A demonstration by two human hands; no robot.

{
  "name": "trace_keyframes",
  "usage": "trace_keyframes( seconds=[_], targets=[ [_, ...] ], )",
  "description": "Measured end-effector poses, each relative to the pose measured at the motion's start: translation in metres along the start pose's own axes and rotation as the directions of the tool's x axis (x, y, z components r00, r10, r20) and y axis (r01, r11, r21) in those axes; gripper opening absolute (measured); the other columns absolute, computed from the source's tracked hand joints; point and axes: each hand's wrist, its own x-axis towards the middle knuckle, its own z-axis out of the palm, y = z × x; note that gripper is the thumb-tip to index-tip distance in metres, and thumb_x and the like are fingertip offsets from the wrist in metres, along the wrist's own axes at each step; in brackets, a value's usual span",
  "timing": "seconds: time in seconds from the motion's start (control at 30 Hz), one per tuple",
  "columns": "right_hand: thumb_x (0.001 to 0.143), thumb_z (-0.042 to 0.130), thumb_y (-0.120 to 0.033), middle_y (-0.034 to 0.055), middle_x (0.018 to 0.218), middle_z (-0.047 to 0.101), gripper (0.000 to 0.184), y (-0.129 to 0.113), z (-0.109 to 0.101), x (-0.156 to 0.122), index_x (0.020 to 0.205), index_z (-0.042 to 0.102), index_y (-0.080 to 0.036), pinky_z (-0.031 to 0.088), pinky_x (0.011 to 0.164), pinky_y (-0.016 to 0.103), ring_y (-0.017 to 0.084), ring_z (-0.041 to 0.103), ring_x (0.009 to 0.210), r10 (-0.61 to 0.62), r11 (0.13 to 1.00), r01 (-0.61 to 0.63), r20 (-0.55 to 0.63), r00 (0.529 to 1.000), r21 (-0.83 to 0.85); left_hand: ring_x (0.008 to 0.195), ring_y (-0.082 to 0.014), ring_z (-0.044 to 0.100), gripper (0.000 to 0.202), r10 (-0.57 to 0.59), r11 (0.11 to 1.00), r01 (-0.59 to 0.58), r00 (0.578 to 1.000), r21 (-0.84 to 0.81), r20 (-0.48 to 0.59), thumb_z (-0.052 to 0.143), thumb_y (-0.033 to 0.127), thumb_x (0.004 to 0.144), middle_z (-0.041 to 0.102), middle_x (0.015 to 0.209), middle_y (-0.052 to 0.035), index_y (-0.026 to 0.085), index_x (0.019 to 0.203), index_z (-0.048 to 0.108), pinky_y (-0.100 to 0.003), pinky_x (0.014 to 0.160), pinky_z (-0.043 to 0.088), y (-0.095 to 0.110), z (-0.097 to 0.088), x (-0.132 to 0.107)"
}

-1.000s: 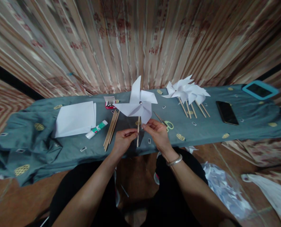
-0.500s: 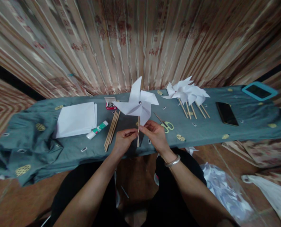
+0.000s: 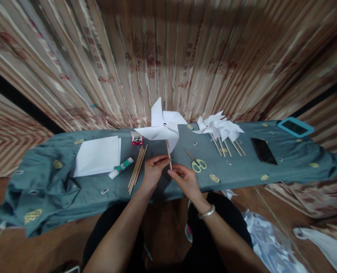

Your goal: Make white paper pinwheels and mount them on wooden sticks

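A white paper pinwheel [image 3: 164, 125] with a metal pin at its centre stands upright on a thin wooden stick. My left hand [image 3: 155, 170] pinches the stick below the paper blades. Lower down, my right hand [image 3: 186, 181] closes its thumb and fingers around the same stick near its bottom end. Several bare wooden sticks [image 3: 137, 170] lie to the left of my left hand, with a red box of pins [image 3: 137, 138] behind them. Scissors with light green handles [image 3: 197, 163] rest on the cloth just beyond my right hand.
White paper sheets [image 3: 96, 156] and a glue stick [image 3: 121, 168] lie on the left of the cloth-covered table [image 3: 168, 191]. Several finished pinwheels [image 3: 219, 127] lie right of centre, near a black phone [image 3: 264, 151] and a blue-framed tablet [image 3: 295, 127]. A plastic bag [image 3: 270, 240] is on the floor.
My view has tilted up a little. My right hand has slid down the stick toward its lower end, and the pinwheel has tipped slightly to the left.
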Motion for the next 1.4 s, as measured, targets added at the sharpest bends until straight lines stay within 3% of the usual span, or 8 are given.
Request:
trace_keyframes(
  seconds=[0.23,0.6,0.73,0.87,0.93,1.0,1.17,1.4],
  targets=[
    [0.072,0.073,-0.044,0.0029,0.072,0.074,0.026,-0.002,-0.003,0.001,0.081,0.071,-0.020,0.051,0.065,0.030,0.017,0.067,0.065,0.023,0.995,-0.015,-0.077,0.997,0.102,0.068,-0.0164,0.065,0.024,-0.016,0.999,0.016,1.000,-0.043,0.006,0.081,0.026,0.050,0.073,0.070,-0.0037,0.016,0.072,0.076,-0.029,0.071,0.049,-0.001,0.011,0.001],
    [0.072,0.072,-0.045,0.0017,0.064,0.072,0.026,-0.004,-0.017,0.008,0.076,0.072,-0.019,0.047,0.062,0.028,0.016,0.064,0.060,0.007,0.999,0.002,-0.193,0.981,0.047,0.073,-0.0161,0.065,0.029,0.003,0.998,0.000,0.999,-0.060,0.046,0.082,0.028,0.051,0.075,0.077,-0.0048,0.016,0.077,0.077,-0.031,0.079,0.050,-0.002,0.014,0.000],
    [0.070,0.072,-0.048,0.0024,0.065,0.072,0.031,-0.006,-0.036,0.021,0.078,0.071,-0.018,0.048,0.064,0.028,0.016,0.064,0.060,-0.002,1.000,0.004,-0.263,0.965,0.004,0.073,-0.0163,0.065,0.031,0.001,1.000,0.000,0.999,-0.025,0.049,0.083,0.029,0.052,0.075,0.076,-0.0053,0.016,0.079,0.077,-0.031,0.079,0.051,-0.001,0.012,-0.003],
    [0.073,0.067,-0.051,0.0034,0.068,0.073,0.035,-0.012,-0.073,0.044,0.082,0.071,-0.017,0.045,0.062,0.027,0.016,0.063,0.060,-0.055,0.982,-0.003,-0.307,0.950,-0.187,0.076,-0.0177,0.067,0.031,-0.003,1.000,0.003,0.999,-0.009,0.050,0.083,0.029,0.052,0.075,0.078,-0.0059,0.017,0.079,0.077,-0.031,0.079,0.051,0.000,0.010,-0.005],
    [0.078,0.061,-0.049,0.0042,0.071,0.073,0.035,-0.014,-0.096,0.056,0.081,0.071,-0.016,0.044,0.062,0.026,0.016,0.062,0.061,-0.129,0.920,-0.003,-0.310,0.942,-0.392,0.075,-0.0177,0.067,0.030,-0.003,1.000,0.003,0.998,-0.010,0.059,0.083,0.029,0.051,0.075,0.077,-0.0058,0.017,0.078,0.077,-0.031,0.079,0.051,0.000,0.009,-0.005],
    [0.082,0.056,-0.047,0.0039,0.071,0.073,0.034,-0.014,-0.118,0.068,0.079,0.071,-0.017,0.043,0.062,0.025,0.015,0.061,0.062,-0.157,0.789,-0.072,-0.314,0.936,-0.610,0.075,-0.0179,0.067,0.029,0.001,1.000,0.000,0.998,-0.014,0.066,0.083,0.029,0.051,0.075,0.076,-0.0056,0.017,0.077,0.077,-0.032,0.080,0.051,0.000,0.008,-0.005],
    [0.083,0.055,-0.040,0.0062,0.072,0.073,0.030,-0.005,-0.148,0.088,0.074,0.071,-0.017,0.041,0.062,0.026,0.017,0.062,0.063,-0.147,0.680,-0.171,-0.362,0.921,-0.713,0.078,-0.0198,0.068,0.031,0.008,1.000,-0.007,0.998,-0.010,0.059,0.084,0.031,0.050,0.076,0.080,-0.0062,0.018,0.077,0.077,-0.034,0.082,0.051,-0.002,0.004,-0.004],
    [0.083,0.058,-0.036,0.0087,0.075,0.075,0.026,0.014,-0.151,0.107,0.075,0.074,-0.016,0.039,0.062,0.028,0.020,0.066,0.069,-0.099,0.562,-0.264,-0.380,0.920,-0.784,0.079,-0.0195,0.068,0.030,0.010,1.000,-0.010,0.998,-0.003,0.068,0.083,0.031,0.051,0.076,0.080,-0.0049,0.019,0.077,0.077,-0.035,0.086,0.051,-0.001,-0.002,-0.004]
  ],
)
